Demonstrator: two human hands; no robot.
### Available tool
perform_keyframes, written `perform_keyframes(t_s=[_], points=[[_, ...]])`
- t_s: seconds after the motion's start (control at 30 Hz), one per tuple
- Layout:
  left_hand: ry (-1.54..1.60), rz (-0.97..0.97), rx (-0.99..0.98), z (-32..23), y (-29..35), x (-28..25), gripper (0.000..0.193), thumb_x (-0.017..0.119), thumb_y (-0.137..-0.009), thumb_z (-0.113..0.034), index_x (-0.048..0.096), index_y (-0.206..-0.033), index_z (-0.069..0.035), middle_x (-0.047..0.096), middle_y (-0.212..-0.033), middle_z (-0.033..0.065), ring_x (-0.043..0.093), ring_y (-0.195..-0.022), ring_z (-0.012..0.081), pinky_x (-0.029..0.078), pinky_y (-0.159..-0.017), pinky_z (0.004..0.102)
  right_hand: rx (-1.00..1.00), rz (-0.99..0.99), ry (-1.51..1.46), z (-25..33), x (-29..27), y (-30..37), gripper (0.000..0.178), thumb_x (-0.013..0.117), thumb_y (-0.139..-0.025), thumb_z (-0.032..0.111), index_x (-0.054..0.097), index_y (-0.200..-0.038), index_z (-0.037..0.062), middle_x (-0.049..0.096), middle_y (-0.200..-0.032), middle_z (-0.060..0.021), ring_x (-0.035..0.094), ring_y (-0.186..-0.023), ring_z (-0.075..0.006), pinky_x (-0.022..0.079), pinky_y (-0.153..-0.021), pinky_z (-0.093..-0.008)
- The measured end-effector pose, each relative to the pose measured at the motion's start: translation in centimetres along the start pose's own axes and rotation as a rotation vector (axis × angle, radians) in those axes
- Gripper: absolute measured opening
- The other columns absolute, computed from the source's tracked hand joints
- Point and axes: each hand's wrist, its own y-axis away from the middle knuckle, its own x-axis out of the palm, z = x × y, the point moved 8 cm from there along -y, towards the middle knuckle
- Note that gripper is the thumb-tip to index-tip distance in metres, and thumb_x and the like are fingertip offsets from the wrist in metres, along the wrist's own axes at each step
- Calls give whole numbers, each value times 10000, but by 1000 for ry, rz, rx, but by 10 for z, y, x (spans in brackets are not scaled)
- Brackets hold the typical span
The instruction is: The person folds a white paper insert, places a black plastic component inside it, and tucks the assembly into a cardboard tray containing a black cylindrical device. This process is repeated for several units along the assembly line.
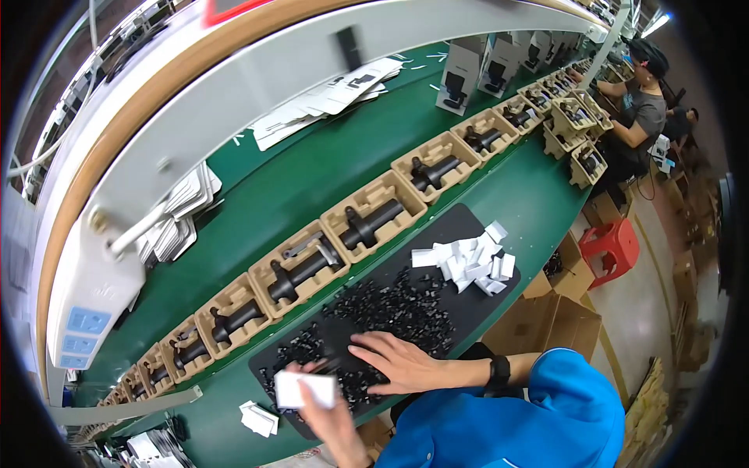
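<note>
My left hand [331,425] grips a small white box-like piece [307,390], blurred by motion, above the near left part of a black mat [460,222]. My right hand [398,363] lies palm down with its fingers spread, resting on a broad heap of small black parts [417,308] on the mat. A dark blurred patch lies by its fingertips; I cannot make out what it is. A pile of small white folded pieces [468,261] sits at the mat's far right end.
Beyond the mat runs a row of brown pulp trays [374,226] holding black cylindrical parts. White sheets [328,101] and upright printed cards [460,78] stand farther back on the green bench [257,203]. A few white pieces [259,419] lie near left. At right are a red stool [610,253], cardboard boxes [546,327] and a co-worker [644,109].
</note>
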Motion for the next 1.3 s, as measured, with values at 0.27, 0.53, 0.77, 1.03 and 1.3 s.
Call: perform_keyframes(t_s=[0.27,0.53,0.77,1.03,1.3], points=[[-68,296,-461,165,32,169,405,536,-919,-194,419,-1283,-62,522,-1232,157,606,-963,339,518,-825,430,249,-377,236,-164,-166,62,353,648,-743,60,560,-1084,43,558,-864,-140,562,-792,-309,481,-632,-379],[-413,117,-395,217,41,164,411,506,-914,-163,422,-1279,4,601,-961,157,633,-898,335,580,-658,417,298,-878,625,-437,-430,92,235,557,-860,120,550,-1068,10,579,-889,-198,559,-849,-393,465,-734,-430],[-374,-131,-447,231,70,128,388,523,-903,-204,436,-1264,-92,583,-911,85,625,-833,280,584,-564,362,456,-418,802,-573,-434,39,313,607,-802,140,588,-1113,112,632,-901,-133,618,-851,-311,512,-702,-395],[-454,-273,-373,210,69,110,412,541,-899,-247,452,-1285,-134,581,-953,47,617,-861,234,559,-601,333,446,-547,851,-601,-414,56,277,571,-829,190,605,-1100,141,647,-848,-85,619,-828,-289,504,-670,-417],[-424,-243,-379,214,61,131,418,533,-900,-209,442,-1274,-46,589,-945,89,634,-852,245,576,-589,308,571,-341,1101,-575,-379,61,379,548,-834,290,553,-1121,42,529,-1155,-80,495,-1044,-274,459,-827,-424]])
